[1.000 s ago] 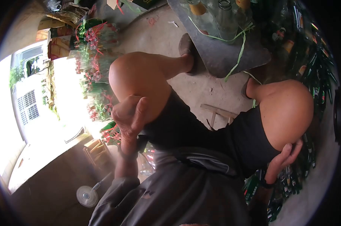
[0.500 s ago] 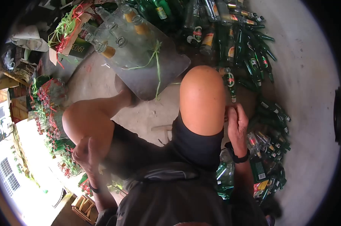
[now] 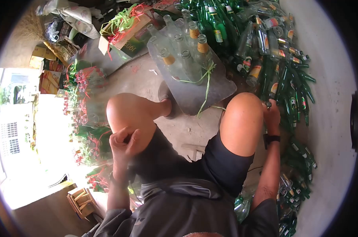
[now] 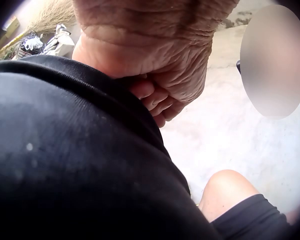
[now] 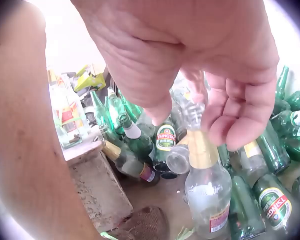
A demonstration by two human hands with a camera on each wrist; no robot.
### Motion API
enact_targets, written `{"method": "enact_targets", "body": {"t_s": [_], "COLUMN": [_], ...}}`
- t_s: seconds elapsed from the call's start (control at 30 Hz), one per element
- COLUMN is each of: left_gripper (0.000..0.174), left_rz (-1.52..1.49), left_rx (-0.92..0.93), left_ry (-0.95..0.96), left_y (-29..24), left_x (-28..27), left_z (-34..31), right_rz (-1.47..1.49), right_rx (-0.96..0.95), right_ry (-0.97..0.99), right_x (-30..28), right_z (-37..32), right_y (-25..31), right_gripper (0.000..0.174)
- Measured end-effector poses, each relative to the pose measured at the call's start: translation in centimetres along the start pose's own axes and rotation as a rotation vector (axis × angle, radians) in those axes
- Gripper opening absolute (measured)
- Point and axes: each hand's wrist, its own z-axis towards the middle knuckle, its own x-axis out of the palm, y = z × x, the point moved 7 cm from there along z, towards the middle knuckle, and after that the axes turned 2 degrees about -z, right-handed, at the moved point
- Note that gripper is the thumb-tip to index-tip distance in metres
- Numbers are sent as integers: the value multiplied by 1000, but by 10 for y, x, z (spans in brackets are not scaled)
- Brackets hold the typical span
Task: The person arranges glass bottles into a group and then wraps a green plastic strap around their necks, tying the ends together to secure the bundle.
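Note:
My right hand (image 3: 271, 116) is low beside the right knee, its fingers curled about the neck of a clear glass bottle (image 5: 207, 195). This bottle has a gold band at the neck and a small label low on its body. In the right wrist view the thumb and fingers lie on either side of the neck, and the bottle stands nearly upright below them. My left hand (image 3: 124, 141) rests idle on the left thigh, fingers loosely curled and holding nothing. The left wrist view shows that hand (image 4: 150, 60) against the dark shorts (image 4: 80, 150).
Clear bottles (image 3: 179, 43) stand grouped on a dark board (image 3: 218, 93) ahead, with green twine (image 3: 207, 77) round them. Green and clear bottles (image 3: 293, 85) lie heaped along the right wall. A cardboard box (image 3: 137, 43) with red and green twine stands beyond. Tied bottles (image 3: 86, 102) line the left.
The view swung right, then partly back. My right hand went from under the right thigh down to the bottles beside the knee and now holds a bottle neck. My left hand stays on the thigh.

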Motion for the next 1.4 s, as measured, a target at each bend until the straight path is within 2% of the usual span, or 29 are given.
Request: {"method": "enact_targets", "body": {"t_s": [0.13,0.2,0.37,0.47,0.57,0.6,0.63,0.77,0.83,0.9,0.93,1.0,1.1,1.17,1.2,1.27,1.3,1.37,1.4], "left_gripper": [20,20,19,19,18,18,17,16,16,16,15,14,14,21,21,26,26,30,30], "left_rz": [-4,-29,-75,-40,-18,-26,-63,-125,-97,-65,-10,42,-64,-105,-106,-110,-109,-30,-29], "left_rx": [5,0,-7,35,48,45,31,-17,-14,-12,-21,-29,30,104,103,270,267,471,470], "left_ry": [10,15,38,59,70,72,64,79,106,121,188,247,305,402,394,328,320,248,246], "left_y": [-1,-5,-9,-9,-14,-13,-12,-13,-15,-19,-23,-28,-45,-67,-73,-95,-100,-122,-122], "left_x": [4,5,9,7,6,6,7,7,7,4,5,5,10,21,25,32,36,42,49], "left_z": [1,3,7,7,8,8,8,8,8,11,12,16,32,52,64,89,99,116,128], "right_rz": [129,101,38,21,-17,152,143,211,414,472,469,509,645,717,786,818,847,881,912], "right_rx": [-125,-80,-59,-12,-78,6,7,-129,-211,-96,-103,-237,-374,-416,-448,-516,-578,-600,-615], "right_ry": [6,57,56,-13,-48,-24,-26,-239,-278,-250,-251,-403,-508,-497,-492,-450,-408,-391,-376], "right_x": [22,22,14,-1,-35,-64,-85,-167,-200,-241,-257,-293,-319,-324,-326,-327,-324,-311,-305], "right_z": [10,8,8,4,2,-3,-1,9,17,16,16,14,16,24,29,42,46,40,39], "right_y": [-5,-2,1,-4,6,32,41,82,102,136,154,192,244,276,291,324,343,383,401], "right_gripper": [40,34,30,30,25,23,23,23,18,17,17,14,17,20,24,24,25,23,21]}}
